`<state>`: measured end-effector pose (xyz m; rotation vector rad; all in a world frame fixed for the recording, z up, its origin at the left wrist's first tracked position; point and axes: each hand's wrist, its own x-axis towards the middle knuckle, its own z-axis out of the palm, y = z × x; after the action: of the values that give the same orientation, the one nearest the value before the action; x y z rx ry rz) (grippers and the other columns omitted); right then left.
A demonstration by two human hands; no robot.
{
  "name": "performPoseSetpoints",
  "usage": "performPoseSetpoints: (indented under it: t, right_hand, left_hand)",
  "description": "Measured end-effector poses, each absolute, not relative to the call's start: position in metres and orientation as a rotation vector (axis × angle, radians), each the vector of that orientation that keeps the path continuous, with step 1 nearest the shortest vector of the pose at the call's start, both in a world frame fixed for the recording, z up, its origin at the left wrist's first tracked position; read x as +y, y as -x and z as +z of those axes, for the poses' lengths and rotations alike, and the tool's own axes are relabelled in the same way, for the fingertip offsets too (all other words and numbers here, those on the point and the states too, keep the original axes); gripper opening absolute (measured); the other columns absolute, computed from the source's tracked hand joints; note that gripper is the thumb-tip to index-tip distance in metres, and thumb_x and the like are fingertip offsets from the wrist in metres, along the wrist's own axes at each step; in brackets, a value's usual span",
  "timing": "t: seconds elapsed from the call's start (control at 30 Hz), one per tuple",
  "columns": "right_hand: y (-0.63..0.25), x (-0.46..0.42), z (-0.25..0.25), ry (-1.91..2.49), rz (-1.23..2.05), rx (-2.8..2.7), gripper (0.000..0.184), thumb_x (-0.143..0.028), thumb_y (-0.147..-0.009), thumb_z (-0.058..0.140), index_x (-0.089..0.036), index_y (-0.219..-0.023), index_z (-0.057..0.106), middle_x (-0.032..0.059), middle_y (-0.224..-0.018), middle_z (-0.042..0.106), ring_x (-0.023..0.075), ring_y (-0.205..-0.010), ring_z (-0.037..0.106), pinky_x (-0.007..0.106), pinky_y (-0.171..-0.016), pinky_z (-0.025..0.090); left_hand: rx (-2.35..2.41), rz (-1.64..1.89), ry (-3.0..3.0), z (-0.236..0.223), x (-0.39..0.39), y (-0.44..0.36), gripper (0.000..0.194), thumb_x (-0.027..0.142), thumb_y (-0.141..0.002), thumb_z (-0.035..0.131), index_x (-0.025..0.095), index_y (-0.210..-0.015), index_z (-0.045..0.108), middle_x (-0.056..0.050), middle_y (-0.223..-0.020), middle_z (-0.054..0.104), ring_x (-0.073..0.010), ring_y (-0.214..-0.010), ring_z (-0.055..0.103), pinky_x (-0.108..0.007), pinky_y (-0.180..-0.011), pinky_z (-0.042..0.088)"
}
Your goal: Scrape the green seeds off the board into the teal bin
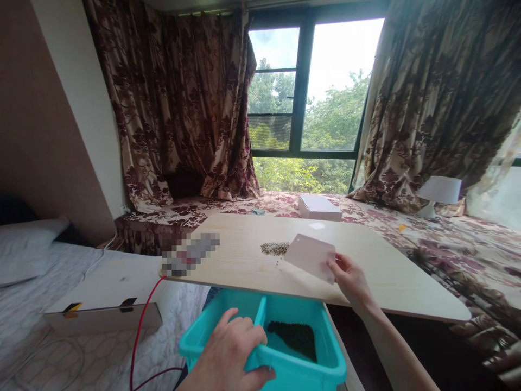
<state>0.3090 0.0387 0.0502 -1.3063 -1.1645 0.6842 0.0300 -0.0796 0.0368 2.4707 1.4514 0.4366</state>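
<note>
One bin point(285, 312), one card point(311, 259), some grains point(273, 248)

Nearest me, the left hand point(240, 345) curls its fingers round the bin's divider; dark bits point(299, 338) lie in the right compartment. Beyond, the right hand point(347, 275) pinches the card, tilted over the table point(399, 277), its edge by the grains; whether they touch, I can't tell. Farther, a box point(319, 207) sits before the window point(336, 87).

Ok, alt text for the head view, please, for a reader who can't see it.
The right hand holds a pale flat sheet at a small pile of grains on a light tabletop. Nearer, the left hand grips a turquoise two-compartment bin with dark material in its right compartment.
</note>
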Motion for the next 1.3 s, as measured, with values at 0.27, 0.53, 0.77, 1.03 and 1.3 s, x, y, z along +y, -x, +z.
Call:
performPoseSetpoints:
  t: [0.27,0.53,0.77,1.03,1.3]
  right_hand:
    - [-0.299,0.059,0.043,1.312,0.654,-1.248,0.031,-0.035,-0.067,0.059,-0.016,-0.09,0.066,0.0106,-0.082,0.076,0.0217,-0.064,0.069,0.025,-0.042,0.045]
    - [-0.295,0.056,0.045,1.365,0.646,-1.329,0.028,-0.036,-0.068,0.057,-0.017,-0.087,0.066,0.0097,-0.081,0.075,0.0235,-0.072,0.07,0.026,-0.047,0.047]
    - [-0.292,0.048,0.048,1.315,0.732,-1.341,0.03,-0.04,-0.068,0.059,-0.016,-0.084,0.067,0.0076,-0.074,0.073,0.0223,-0.069,0.069,0.028,-0.051,0.049]
    - [-0.293,0.044,0.051,1.282,0.779,-1.326,0.034,-0.042,-0.067,0.061,-0.017,-0.088,0.066,0.0074,-0.072,0.073,0.0199,-0.063,0.066,0.024,-0.043,0.043]
    - [-0.295,0.04,0.053,1.309,0.726,-1.343,0.03,-0.041,-0.067,0.06,-0.016,-0.083,0.067,0.0075,-0.074,0.074,0.0199,-0.061,0.066,0.024,-0.041,0.043]
  left_hand:
    - [1.486,0.426,-2.454,0.034,-0.081,-0.026,0.025,0.031,-0.07,0.077,0.024,-0.088,0.061,0.001,-0.086,0.063,-0.0214,-0.09,0.062,-0.057,-0.104,0.031]
    - [1.514,0.465,-2.391,0.041,-0.081,-0.022,0.027,0.026,-0.069,0.079,0.024,-0.089,0.061,0.002,-0.088,0.064,-0.0203,-0.091,0.062,-0.052,-0.107,0.029]
    - [1.514,0.517,-2.395,0.04,-0.08,-0.018,0.024,0.025,-0.07,0.078,0.024,-0.087,0.061,0.004,-0.084,0.063,-0.0197,-0.088,0.061,-0.05,-0.105,0.03]
    - [1.494,0.567,-2.417,0.033,-0.079,-0.018,0.027,0.026,-0.069,0.078,0.025,-0.088,0.06,0.003,-0.087,0.064,-0.0198,-0.087,0.062,-0.05,-0.106,0.03]
    - [1.501,0.536,-2.39,0.037,-0.079,-0.02,0.026,0.028,-0.07,0.078,0.025,-0.089,0.061,0.003,-0.087,0.065,-0.0197,-0.088,0.062,-0.051,-0.106,0.03]
